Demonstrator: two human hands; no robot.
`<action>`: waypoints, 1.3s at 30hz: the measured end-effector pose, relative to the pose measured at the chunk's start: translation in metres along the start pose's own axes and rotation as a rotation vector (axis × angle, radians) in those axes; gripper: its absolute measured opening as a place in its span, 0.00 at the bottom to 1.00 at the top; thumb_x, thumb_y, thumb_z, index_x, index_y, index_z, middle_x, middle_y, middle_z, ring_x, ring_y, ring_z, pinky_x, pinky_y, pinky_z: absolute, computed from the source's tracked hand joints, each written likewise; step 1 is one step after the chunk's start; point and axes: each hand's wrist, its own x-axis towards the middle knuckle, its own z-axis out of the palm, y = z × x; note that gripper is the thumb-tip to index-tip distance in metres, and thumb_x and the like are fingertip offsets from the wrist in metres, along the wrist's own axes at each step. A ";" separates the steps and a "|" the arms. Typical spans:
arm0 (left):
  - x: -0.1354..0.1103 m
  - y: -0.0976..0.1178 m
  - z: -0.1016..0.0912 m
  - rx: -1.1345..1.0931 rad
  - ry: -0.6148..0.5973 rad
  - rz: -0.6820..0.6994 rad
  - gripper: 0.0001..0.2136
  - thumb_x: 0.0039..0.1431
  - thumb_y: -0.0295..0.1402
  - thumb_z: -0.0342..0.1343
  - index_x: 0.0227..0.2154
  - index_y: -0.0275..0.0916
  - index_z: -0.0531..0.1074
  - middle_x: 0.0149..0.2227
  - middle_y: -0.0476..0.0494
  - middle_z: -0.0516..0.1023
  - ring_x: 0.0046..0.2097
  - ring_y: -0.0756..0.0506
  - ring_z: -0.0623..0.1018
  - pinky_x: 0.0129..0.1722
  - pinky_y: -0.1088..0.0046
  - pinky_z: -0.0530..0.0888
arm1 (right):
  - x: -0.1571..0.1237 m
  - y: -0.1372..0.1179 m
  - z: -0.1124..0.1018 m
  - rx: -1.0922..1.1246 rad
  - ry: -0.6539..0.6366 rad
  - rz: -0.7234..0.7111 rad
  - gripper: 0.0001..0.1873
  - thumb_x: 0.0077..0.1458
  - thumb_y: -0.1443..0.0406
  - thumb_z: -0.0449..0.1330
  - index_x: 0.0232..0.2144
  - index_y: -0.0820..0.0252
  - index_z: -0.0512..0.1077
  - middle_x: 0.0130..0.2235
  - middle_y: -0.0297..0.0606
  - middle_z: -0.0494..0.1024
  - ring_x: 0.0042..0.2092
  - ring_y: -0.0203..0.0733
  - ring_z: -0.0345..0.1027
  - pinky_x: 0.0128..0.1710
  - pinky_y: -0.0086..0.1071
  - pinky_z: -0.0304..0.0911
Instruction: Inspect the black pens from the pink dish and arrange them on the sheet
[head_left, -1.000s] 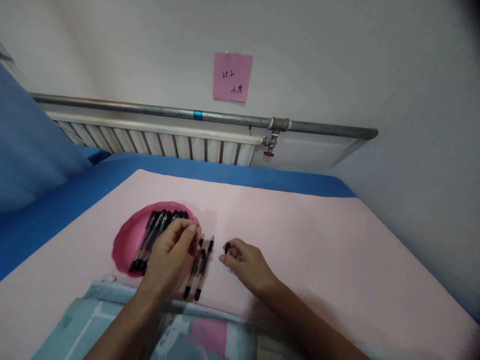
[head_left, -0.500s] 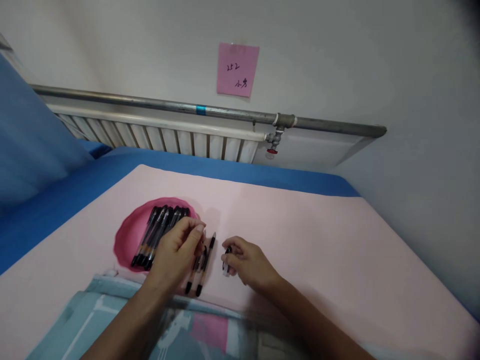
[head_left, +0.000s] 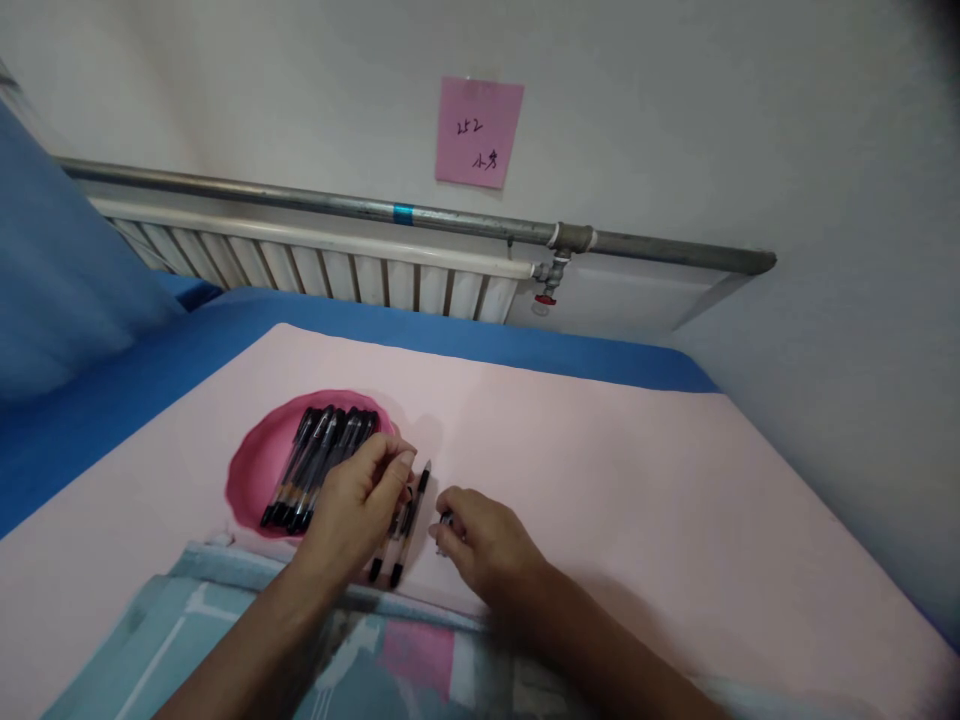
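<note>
My right hand (head_left: 487, 545) is closed around a pen cap (head_left: 444, 522) with a clear end and a dark part, mostly hidden by the fingers. My left hand (head_left: 356, 500) is held in a pinch over the right rim of a pink bowl (head_left: 244, 470); what its fingertips hold, if anything, I cannot make out. Between the hands, an uncapped black pen (head_left: 409, 535) lies on the pink mat. Close beside it on the left is a second pen (head_left: 379, 562), its upper part hidden by my left hand. Several capped black pens (head_left: 319, 465) lie side by side in the bowl.
The pink mat (head_left: 600, 480) covers a blue surface (head_left: 525, 345). A patterned light-blue cloth (head_left: 187, 620) lies at the near edge. Behind are a white radiator (head_left: 360, 270), a metal pipe (head_left: 300, 200) with a red-handled valve (head_left: 545, 299), and a pink note (head_left: 478, 132) on the wall.
My right hand has turned and moved slightly left and down, its fingers now covering more of the pen cap. My left hand has barely moved.
</note>
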 end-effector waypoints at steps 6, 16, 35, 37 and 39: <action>0.001 0.001 0.000 0.023 0.003 -0.003 0.08 0.54 0.38 0.50 0.28 0.40 0.69 0.22 0.52 0.71 0.23 0.51 0.69 0.25 0.78 0.65 | 0.001 -0.003 0.004 -0.103 -0.024 0.033 0.04 0.51 0.64 0.53 0.29 0.59 0.64 0.29 0.34 0.69 0.28 0.35 0.57 0.28 0.29 0.47; 0.001 0.002 -0.001 0.042 -0.001 0.004 0.07 0.54 0.37 0.49 0.28 0.41 0.68 0.22 0.53 0.71 0.24 0.51 0.69 0.26 0.77 0.65 | 0.000 0.002 -0.005 -0.158 -0.022 0.074 0.04 0.49 0.67 0.53 0.25 0.62 0.66 0.29 0.37 0.69 0.29 0.35 0.57 0.28 0.29 0.46; 0.002 -0.001 -0.001 0.098 -0.041 -0.005 0.09 0.56 0.39 0.47 0.28 0.40 0.66 0.21 0.55 0.68 0.24 0.52 0.68 0.27 0.77 0.64 | 0.010 0.001 0.000 0.046 -0.012 0.082 0.04 0.50 0.69 0.51 0.30 0.58 0.64 0.26 0.32 0.71 0.25 0.32 0.59 0.25 0.25 0.47; 0.003 -0.002 -0.001 0.103 -0.038 -0.002 0.09 0.56 0.39 0.46 0.29 0.40 0.66 0.21 0.55 0.68 0.24 0.52 0.67 0.27 0.77 0.64 | 0.012 0.003 0.000 0.057 0.002 0.094 0.03 0.49 0.69 0.51 0.28 0.58 0.64 0.25 0.32 0.71 0.25 0.31 0.59 0.25 0.25 0.48; 0.003 -0.002 -0.001 0.106 -0.036 0.001 0.09 0.56 0.39 0.46 0.29 0.40 0.66 0.21 0.55 0.68 0.24 0.52 0.67 0.26 0.77 0.64 | 0.012 0.006 0.001 0.080 0.008 0.127 0.03 0.49 0.69 0.52 0.28 0.58 0.64 0.25 0.32 0.70 0.25 0.32 0.59 0.24 0.24 0.48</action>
